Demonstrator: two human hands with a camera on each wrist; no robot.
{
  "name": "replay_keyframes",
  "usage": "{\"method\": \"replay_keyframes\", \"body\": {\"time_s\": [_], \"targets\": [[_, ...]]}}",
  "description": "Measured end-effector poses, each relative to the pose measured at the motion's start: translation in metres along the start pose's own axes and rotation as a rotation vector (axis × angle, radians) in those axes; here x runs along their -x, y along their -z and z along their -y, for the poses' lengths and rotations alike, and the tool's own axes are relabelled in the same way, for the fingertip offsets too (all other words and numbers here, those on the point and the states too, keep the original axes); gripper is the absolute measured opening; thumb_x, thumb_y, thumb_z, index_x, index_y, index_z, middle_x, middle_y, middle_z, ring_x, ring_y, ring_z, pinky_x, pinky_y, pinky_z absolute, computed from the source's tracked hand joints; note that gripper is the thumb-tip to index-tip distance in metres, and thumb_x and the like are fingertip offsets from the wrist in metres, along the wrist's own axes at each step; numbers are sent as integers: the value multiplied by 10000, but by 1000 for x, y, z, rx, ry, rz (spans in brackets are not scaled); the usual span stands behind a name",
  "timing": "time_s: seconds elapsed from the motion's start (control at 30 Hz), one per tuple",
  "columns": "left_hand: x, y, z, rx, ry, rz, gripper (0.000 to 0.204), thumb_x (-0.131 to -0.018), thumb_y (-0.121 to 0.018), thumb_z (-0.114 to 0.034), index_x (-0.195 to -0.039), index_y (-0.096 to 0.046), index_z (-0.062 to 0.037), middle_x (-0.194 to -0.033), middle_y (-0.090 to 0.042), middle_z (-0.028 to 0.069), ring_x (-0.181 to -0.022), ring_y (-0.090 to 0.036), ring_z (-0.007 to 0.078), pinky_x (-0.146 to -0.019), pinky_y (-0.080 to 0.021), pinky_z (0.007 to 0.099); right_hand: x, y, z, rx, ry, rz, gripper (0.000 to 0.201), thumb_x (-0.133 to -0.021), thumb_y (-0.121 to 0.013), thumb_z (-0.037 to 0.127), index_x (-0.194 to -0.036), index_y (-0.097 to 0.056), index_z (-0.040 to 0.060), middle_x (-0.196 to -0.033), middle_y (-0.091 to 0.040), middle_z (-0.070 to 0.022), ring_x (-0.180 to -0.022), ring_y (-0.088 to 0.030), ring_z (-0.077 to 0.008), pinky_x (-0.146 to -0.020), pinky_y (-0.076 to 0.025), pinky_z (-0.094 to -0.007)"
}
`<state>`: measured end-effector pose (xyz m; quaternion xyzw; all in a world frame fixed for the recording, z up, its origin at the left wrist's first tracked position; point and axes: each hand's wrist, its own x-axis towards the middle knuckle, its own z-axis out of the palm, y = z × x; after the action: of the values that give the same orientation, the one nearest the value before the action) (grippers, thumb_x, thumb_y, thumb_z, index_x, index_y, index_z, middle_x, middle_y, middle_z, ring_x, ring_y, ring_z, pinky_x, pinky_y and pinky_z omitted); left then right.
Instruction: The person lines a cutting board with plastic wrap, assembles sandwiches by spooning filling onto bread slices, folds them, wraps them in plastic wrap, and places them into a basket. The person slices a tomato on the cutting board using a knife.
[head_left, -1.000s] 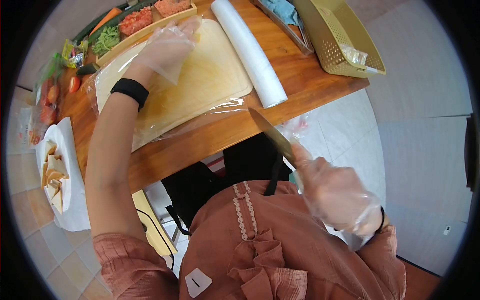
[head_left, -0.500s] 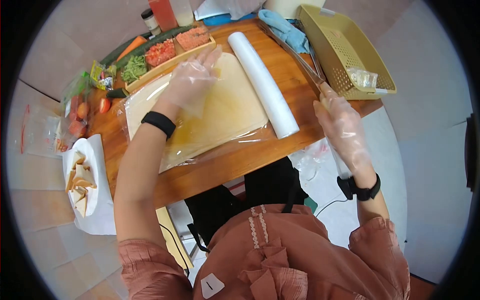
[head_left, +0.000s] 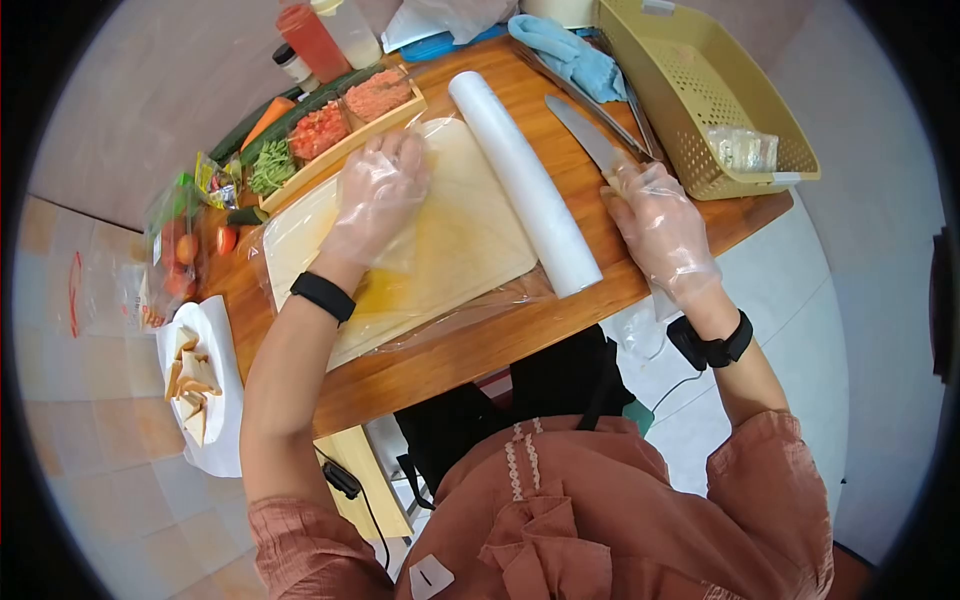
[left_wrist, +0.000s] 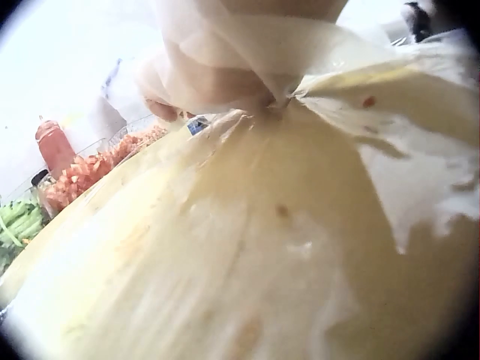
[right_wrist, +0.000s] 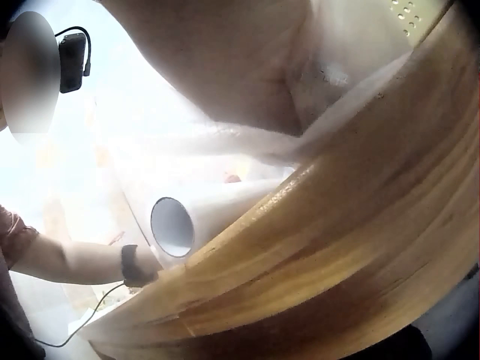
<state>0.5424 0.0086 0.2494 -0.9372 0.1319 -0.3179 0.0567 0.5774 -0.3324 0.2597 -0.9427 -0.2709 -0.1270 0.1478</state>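
My left hand (head_left: 382,190), in a clear disposable glove, is over the pale cutting board (head_left: 470,215), its fingers curled down. In the left wrist view the plastic film (left_wrist: 300,172) spread on the board bunches into creases at those fingertips, which pinch it. A yellow-orange smear shows on the board. Over at the right of the table my gloved right hand (head_left: 662,225) holds a knife (head_left: 580,132) by its handle; the blade lies low over the wood, pointing away from me. Between the hands lies a thick white roll of plastic wrap (head_left: 525,185).
Behind the board stands a wooden tray (head_left: 350,143) of chopped fillings, with cucumbers and sauce bottles (head_left: 312,42) beyond. Metal tongs (head_left: 640,120), a blue cloth (head_left: 570,60) and an olive basket (head_left: 720,100) are at the right. Bread pieces (head_left: 192,385) sit at the left on white paper.
The right hand has brought the knife up from beside my body and over to the table's right side. The left hand stays over the board, its fingers now more curled.
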Motion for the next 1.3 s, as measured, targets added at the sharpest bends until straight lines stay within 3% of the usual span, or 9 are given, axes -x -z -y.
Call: {"method": "replay_keyframes", "body": {"time_s": [0.13, 0.43, 0.5, 0.63, 0.7, 0.83, 0.9, 1.1, 1.3], "targets": [[1, 2, 2, 73, 53, 148, 234, -912, -648, -162, -1118, -642, -51, -1024, -679, 149, -943, -649, 350, -831, -530, 468, 1, 4, -1, 17, 63, -81, 391, -956, -662, 235, -1286, -622, 27, -985, -645, -181, -900, -673, -371, -734, -580, -454], [3, -3, 3, 9, 43, 104, 262, -909, -634, -155, -1155, -623, -65, -1171, -648, 130, -1059, -626, 325, -886, -520, 467, -24, 49, 21, -32, 189, -147, 324, -961, -627, 203, -1216, -645, 4, -1044, -690, -157, -975, -672, -351, -840, -552, -452], [4, -6, 4, -22, 43, 89, 289, -910, -627, -153, -1184, -615, -64, -1216, -637, 128, -1093, -618, 322, -909, -515, 466, -45, 47, 23, -128, 339, -101, 374, -957, -615, 169, -1308, -631, 43, -1282, -644, -181, -1103, -634, -378, -938, -523, -443], [10, -16, 10, -41, 2, 133, 433, -928, -612, -191, -1331, -568, -40, -1376, -581, 154, -1255, -558, 336, -1031, -462, 477, -97, 10, 44, -173, 605, -184, 293, -960, -554, 92, -1227, -621, -9, -1145, -700, -176, -1089, -650, -378, -945, -521, -432], [11, -18, 13, -50, -5, 138, 485, -930, -612, -220, -1370, -555, -23, -1437, -550, 159, -1319, -523, 336, -1073, -436, 481, -122, -7, 62, -193, 424, 37, 469, -946, -593, 173, -1372, -560, -21, -1189, -685, -215, -1126, -642, -383, -948, -520, -441], [8, -15, 10, 74, 61, 266, 532, -989, -534, -222, -1481, -451, -37, -1537, -463, 164, -1438, -417, 341, -1165, -360, 493, -149, -36, 81, -270, 262, -92, 548, -944, -604, 220, -1362, -515, -124, -1134, -690, -266, -1108, -657, -391, -939, -521, -450], [8, -15, 12, 105, 93, 320, 544, -1006, -505, -221, -1512, -413, -43, -1566, -433, 163, -1471, -380, 337, -1186, -337, 495, -159, -36, 87, -358, 21, 172, 700, -931, -639, 330, -1351, -461, -202, -1121, -675, -324, -1089, -666, -414, -931, -524, -456], [6, -17, 16, 132, 86, 403, 574, -1021, -436, -221, -1562, -344, -50, -1622, -364, 138, -1519, -310, 297, -1212, -295, 492, -176, -44, 78, -417, 42, 281, 991, -872, -695, 496, -1444, -326, -223, -1219, -627, -380, -1151, -649, -428, -978, -506, -437], [8, -23, 21, 130, 41, 403, 581, -1013, -426, -216, -1556, -348, -23, -1627, -358, 134, -1522, -303, 293, -1218, -290, 476, -184, -52, 76, -479, 101, 313, 901, -890, -673, 417, -1538, -313, -95, -1371, -553, -364, -1275, -581, -415, -1075, -440, -411]]}}
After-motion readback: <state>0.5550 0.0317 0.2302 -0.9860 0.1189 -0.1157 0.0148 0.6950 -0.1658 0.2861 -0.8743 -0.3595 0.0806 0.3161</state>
